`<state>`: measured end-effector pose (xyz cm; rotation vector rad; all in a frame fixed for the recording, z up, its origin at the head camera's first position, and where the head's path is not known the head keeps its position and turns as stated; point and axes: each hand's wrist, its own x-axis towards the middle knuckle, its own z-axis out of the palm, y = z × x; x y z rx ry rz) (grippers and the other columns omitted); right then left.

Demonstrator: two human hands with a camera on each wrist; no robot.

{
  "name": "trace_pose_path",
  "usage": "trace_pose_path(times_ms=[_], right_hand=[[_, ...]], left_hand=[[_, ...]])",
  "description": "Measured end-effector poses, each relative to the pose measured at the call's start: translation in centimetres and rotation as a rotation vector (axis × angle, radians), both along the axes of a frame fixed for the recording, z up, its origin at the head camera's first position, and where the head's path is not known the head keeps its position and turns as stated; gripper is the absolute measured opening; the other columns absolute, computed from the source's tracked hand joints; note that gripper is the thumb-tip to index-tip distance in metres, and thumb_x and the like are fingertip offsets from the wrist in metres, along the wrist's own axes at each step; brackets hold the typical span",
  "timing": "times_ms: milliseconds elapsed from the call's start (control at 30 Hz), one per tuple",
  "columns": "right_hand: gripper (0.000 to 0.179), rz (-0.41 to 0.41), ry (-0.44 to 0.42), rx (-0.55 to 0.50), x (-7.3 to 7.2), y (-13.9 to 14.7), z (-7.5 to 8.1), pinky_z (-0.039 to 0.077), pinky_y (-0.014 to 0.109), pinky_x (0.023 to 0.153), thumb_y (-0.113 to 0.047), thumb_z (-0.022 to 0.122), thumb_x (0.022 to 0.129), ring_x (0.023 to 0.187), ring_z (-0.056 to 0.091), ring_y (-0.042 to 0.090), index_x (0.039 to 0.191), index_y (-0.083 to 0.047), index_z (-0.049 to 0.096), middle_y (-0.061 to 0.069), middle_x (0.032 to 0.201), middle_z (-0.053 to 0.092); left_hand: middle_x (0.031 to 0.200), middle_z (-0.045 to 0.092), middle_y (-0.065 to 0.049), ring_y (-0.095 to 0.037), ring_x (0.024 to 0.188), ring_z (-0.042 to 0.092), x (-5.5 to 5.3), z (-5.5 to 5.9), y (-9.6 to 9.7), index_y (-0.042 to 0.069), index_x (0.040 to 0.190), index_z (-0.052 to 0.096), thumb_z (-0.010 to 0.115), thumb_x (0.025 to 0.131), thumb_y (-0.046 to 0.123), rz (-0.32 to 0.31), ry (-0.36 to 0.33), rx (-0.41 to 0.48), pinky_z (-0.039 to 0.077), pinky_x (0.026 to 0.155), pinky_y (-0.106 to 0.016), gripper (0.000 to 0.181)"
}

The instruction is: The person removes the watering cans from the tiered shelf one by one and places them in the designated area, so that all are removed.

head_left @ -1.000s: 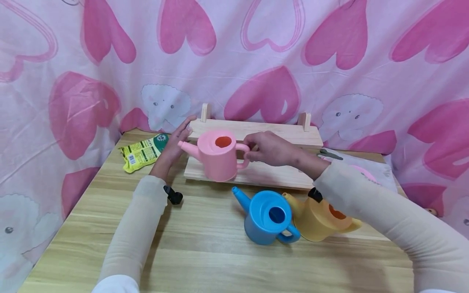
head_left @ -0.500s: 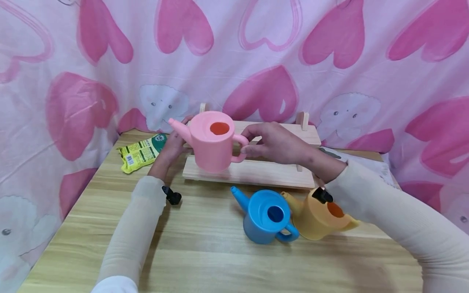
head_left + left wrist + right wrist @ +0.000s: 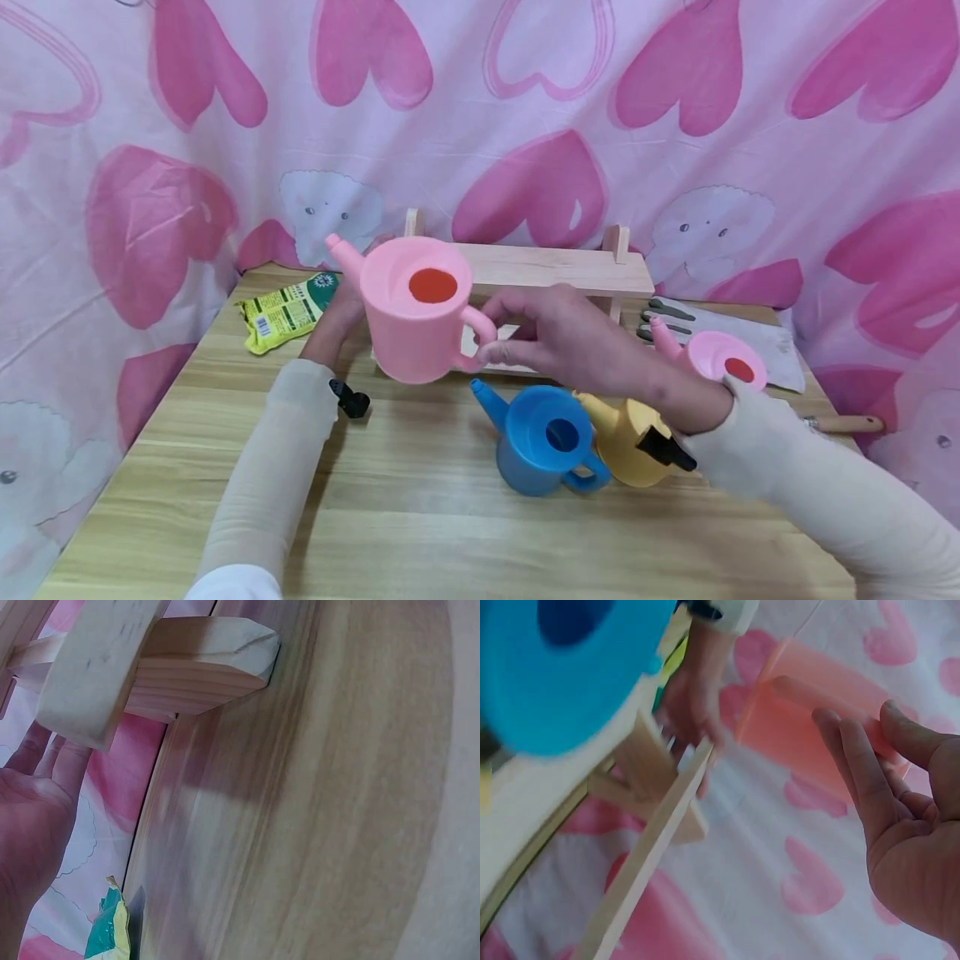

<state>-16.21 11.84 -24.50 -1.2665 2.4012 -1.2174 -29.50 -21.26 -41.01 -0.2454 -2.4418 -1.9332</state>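
My right hand [image 3: 558, 337] pinches the handle of a pink watering can [image 3: 412, 346], held upright above the table with its spout toward the left. The can hides part of a two-tier wooden shelf [image 3: 555, 268]. At the shelf's left end is my left hand [image 3: 345, 312], partly behind the can. In the left wrist view, this hand's straight fingers [image 3: 69, 769] reach up against the end of a shelf board [image 3: 97, 682]. A blue watering can [image 3: 525, 462] stands in front of the shelf, with a yellow watering can [image 3: 633, 467] beside it, partly under my right forearm.
A yellow and green packet [image 3: 288, 315] lies left of the shelf. To the right are another pink watering can [image 3: 708, 354], a white glove with dark fingertips [image 3: 757, 333] and a wooden-handled tool [image 3: 847, 423]. A pink heart-patterned curtain [image 3: 532, 192] backs the table.
The pink watering can in my right hand has moved left and nearer to me, away from the shelf. The second pink can has come into view behind my forearm. My left hand stays put.
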Motion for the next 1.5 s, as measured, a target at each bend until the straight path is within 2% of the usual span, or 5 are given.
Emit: trace_pose_path(times_ms=[233, 467, 633, 767, 1500], right_hand=[[0.030, -0.007, -0.013, -0.013, 3.4, -0.2, -1.2, 0.059, 0.025, 0.079, -0.015, 0.083, 0.087, 0.089, 0.071, 0.005, 0.114, -0.009, 0.072, -0.005, 0.104, 0.074], [0.024, -0.019, -0.062, -0.091, 6.6, -0.6, -3.6, 0.059, 0.023, 0.075, -0.015, 0.083, 0.087, 0.086, 0.072, 0.002, 0.107, -0.008, 0.071, -0.001, 0.102, 0.074], [0.025, -0.023, 0.038, -0.132, 8.3, -1.0, -6.0, 0.057, 0.018, 0.072, -0.014, 0.085, 0.085, 0.086, 0.072, 0.002, 0.104, -0.007, 0.070, -0.001, 0.099, 0.073], [0.027, -0.041, -0.033, -0.103, 9.3, -1.5, -7.5, 0.056, 0.017, 0.076, -0.019, 0.082, 0.088, 0.091, 0.071, 0.001, 0.109, -0.007, 0.070, -0.001, 0.103, 0.073], [0.022, -0.074, -0.362, 0.040, 10.9, -2.6, -13.0, 0.054, 0.015, 0.077, -0.032, 0.074, 0.094, 0.090, 0.066, -0.005, 0.110, -0.020, 0.065, -0.014, 0.111, 0.067]], left_hand=[[0.140, 0.053, -0.010, -0.020, 0.115, 0.051, 0.2, 0.2, 0.4, 0.023, 0.162, 0.029, 0.041, 0.110, 0.039, -0.092, -0.002, 0.174, 0.050, 0.090, -0.025, 0.055], [0.163, 0.032, -0.005, -0.029, 0.144, 0.034, 0.2, 0.1, 0.5, 0.029, 0.163, 0.031, 0.041, 0.111, 0.039, -0.059, -0.043, 0.232, 0.028, 0.118, -0.052, 0.054], [0.166, 0.028, -0.006, -0.041, 0.145, 0.034, -0.4, -0.2, 0.4, 0.036, 0.161, 0.035, 0.046, 0.109, 0.041, -0.030, -0.095, 0.257, 0.032, 0.112, -0.066, 0.053], [0.164, 0.027, -0.012, -0.048, 0.141, 0.038, -0.4, -0.3, 0.4, 0.035, 0.159, 0.038, 0.046, 0.109, 0.039, -0.032, -0.100, 0.299, 0.038, 0.103, -0.073, 0.051], [0.162, 0.026, -0.015, -0.047, 0.142, 0.037, -0.7, -0.9, 0.1, 0.037, 0.158, 0.039, 0.047, 0.108, 0.043, -0.061, -0.080, 0.278, 0.038, 0.102, -0.073, 0.051]])
